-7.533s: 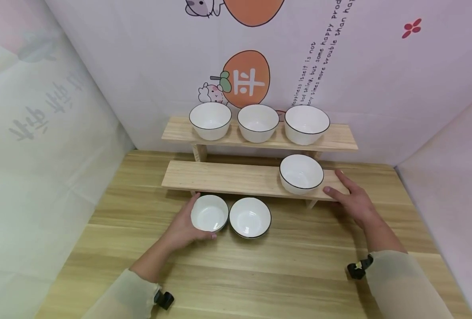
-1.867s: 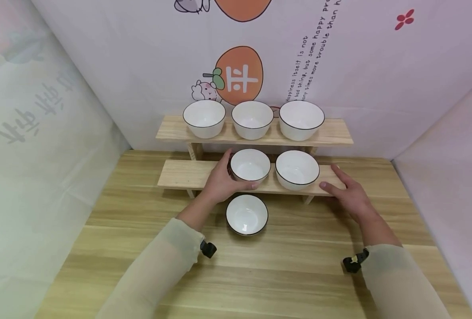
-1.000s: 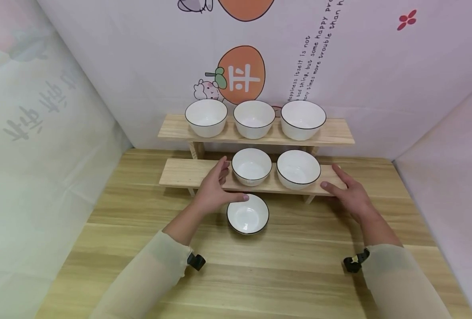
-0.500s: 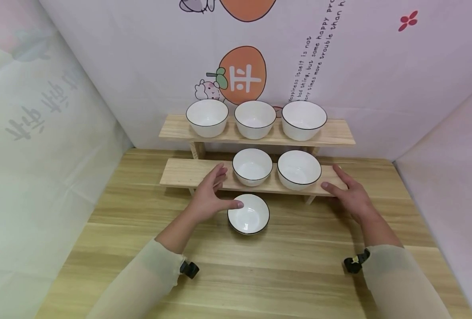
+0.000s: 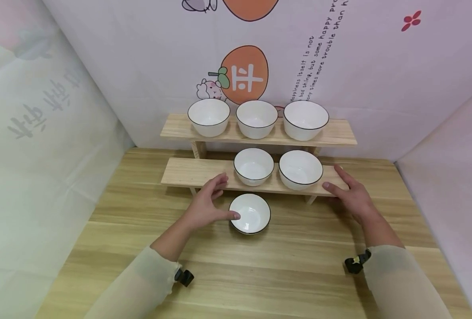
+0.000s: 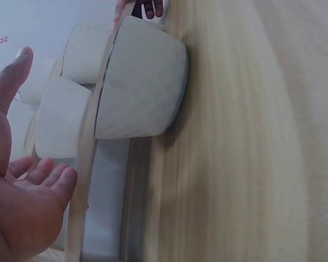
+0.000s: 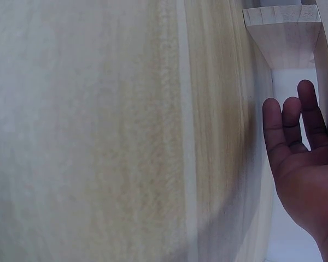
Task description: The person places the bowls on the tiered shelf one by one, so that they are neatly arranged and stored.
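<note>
A white, dark-rimmed bowl (image 5: 253, 213) stands on the table in front of a two-tier wooden shelf. My left hand (image 5: 204, 207) hovers at its left side with fingers spread, the thumb tip over the rim in the head view. The left wrist view shows this hand apart from the bowl (image 6: 145, 82). My right hand (image 5: 355, 200) holds the right end of the lower shelf board (image 5: 196, 172), thumb on top and several fingers (image 7: 273, 123) underneath. Two like bowls, one in the middle (image 5: 254, 166) and one to its right (image 5: 301, 169), sit on that board.
Three more white bowls stand on the upper board (image 5: 341, 133): left (image 5: 209, 117), middle (image 5: 257, 118) and right (image 5: 305, 119). Printed cloth walls (image 5: 140, 66) close off the back and both sides. Bare wooden tabletop (image 5: 279, 274) lies in front of the shelf.
My left hand set a bowl in the middle of the lower board, let it go, and moved down and left to the bowl on the table. My right hand has stayed on the board's end.
</note>
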Available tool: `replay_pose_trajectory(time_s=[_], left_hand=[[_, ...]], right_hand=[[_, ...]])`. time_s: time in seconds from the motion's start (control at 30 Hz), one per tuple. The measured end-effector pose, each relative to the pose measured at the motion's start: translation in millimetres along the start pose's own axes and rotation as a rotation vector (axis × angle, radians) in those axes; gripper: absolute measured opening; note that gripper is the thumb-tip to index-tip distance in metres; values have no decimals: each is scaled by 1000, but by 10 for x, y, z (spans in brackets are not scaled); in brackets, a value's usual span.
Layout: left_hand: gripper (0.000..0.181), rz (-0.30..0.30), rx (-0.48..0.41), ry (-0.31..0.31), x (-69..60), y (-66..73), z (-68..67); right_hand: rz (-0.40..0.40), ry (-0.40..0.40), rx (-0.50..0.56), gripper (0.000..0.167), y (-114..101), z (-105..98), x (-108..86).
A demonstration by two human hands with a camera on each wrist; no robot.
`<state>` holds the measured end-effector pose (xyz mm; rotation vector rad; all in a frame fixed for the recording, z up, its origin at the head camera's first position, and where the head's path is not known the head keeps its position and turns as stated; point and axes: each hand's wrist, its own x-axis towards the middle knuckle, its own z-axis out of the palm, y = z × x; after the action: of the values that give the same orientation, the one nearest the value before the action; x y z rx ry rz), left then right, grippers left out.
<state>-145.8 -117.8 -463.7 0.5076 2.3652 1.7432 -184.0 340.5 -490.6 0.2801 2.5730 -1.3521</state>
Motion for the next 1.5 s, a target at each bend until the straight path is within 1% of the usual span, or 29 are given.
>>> replay_pose_trajectory(time_s=[0.1,0.4,0.6,0.77,0.9,0.97,1.13,1.23,1.5], left_hand=[[115,-11,-8,-16,-35,-28,14],[111,0,-22,-60,-90,-105,100],[110,-24,-1,-97,-104,-172,160],[115,-64,17,-128,-110,-243,214],[119,-105,51,-137,-112,-290,266],[121,-117,76,-141,-110,-311,287],[126,-104,151,-146,-98,-359,330],[128,-94,178,-142,-87,-383,356],[132,-117,156,-136,-61,-420,420]], right_hand=[[-2,-1,5,106,2,-4,-2],[-10,2,13,103,30,-15,9],[-12,-1,16,104,26,-17,11],[-6,1,10,105,9,-17,5],[-1,-1,13,106,1,-17,3],[0,-1,14,106,3,-16,7],[6,-6,17,105,12,-9,13],[8,-5,22,105,14,-7,12],[-8,2,26,104,7,-11,9]])
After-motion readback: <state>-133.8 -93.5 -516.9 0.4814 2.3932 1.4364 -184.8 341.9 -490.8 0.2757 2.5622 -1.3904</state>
